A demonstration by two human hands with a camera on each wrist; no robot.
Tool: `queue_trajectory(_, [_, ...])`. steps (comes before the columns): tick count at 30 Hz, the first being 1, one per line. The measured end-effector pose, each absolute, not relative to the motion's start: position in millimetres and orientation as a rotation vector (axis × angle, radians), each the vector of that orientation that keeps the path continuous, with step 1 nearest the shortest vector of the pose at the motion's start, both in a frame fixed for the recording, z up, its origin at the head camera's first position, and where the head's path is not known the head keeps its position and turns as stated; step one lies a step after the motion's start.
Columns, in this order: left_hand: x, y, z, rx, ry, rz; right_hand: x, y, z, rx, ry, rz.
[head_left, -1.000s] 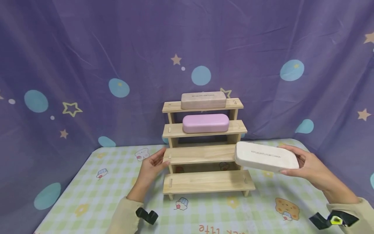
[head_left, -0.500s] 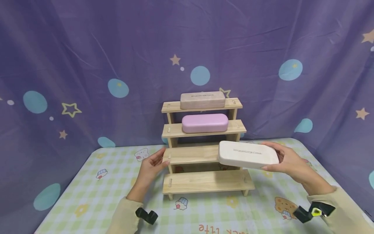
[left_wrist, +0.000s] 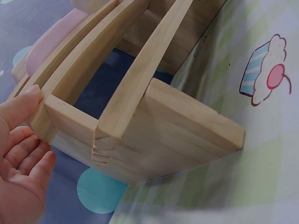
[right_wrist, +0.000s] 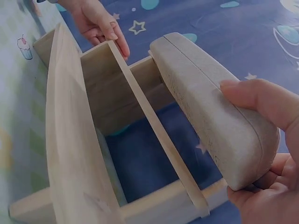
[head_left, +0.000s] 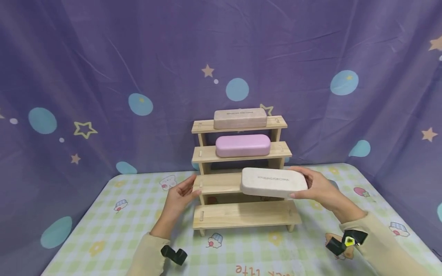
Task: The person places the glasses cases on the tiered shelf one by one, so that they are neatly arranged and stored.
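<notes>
A wooden four-tier shelf (head_left: 246, 214) stands at the middle of the table. My left hand (head_left: 177, 193) holds the left end of its second tier from the bottom, thumb on the board's edge (left_wrist: 39, 105) and fingers curled beside it. My right hand (head_left: 317, 188) grips a white glasses case (head_left: 274, 182) by its right end, thumb on the near side. The case hovers in front of that same tier, tilted slightly, lettering on its lid. In the right wrist view the glasses case (right_wrist: 205, 102) looks closed, its seam showing.
On the tier above lies a pink glasses case (head_left: 243, 145). A beige glasses case (head_left: 240, 118) occupies the top tier. The table wears a green checked cloth (head_left: 138, 214); a purple patterned curtain (head_left: 165, 57) hangs behind.
My right hand has carried the white glasses case leftward, from beyond the shelf's right end to in front of the second tier from the bottom. My left hand stays put.
</notes>
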State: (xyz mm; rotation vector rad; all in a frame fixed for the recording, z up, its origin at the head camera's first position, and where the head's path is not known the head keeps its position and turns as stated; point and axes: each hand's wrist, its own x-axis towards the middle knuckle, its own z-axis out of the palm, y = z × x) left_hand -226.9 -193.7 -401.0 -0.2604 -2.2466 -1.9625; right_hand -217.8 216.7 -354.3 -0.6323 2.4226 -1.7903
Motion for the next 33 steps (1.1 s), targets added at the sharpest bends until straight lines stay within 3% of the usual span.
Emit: queue_trajectory(33, [-228, -194, -403, -0.258, -2.238, -1.938, -268, 158, -352, -0.668, 2.329, -1.709])
